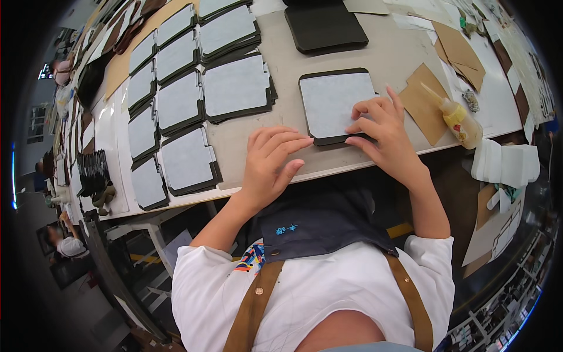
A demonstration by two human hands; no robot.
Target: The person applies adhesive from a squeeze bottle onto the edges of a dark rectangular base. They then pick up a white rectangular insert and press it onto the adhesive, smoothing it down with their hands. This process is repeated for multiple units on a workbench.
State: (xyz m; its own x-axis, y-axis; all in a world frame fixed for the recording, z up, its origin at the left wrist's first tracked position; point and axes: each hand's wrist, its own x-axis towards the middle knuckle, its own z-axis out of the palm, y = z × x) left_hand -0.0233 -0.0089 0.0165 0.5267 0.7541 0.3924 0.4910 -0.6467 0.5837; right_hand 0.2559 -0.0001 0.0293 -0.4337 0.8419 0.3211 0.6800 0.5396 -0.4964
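A squarish pale panel with a black border [334,105] lies flat in front of me on the grey-topped table [252,149]. My left hand [272,161] is open, its fingers stretched out and the index fingertip at the panel's near left corner. My right hand [381,132] rests over the panel's near right part. Its fingers are apart and slightly bent, with some fingertips on the pale face and the thumb by the near edge. Neither hand has hold of anything that I can see.
Overlapping rows of similar pale panels with black edges [179,97] cover the left side. A black panel stack [325,26] stands beyond. On the right are brown card [425,102], a yellowish nozzle bottle [463,123] and white pads [504,161] at the table edge.
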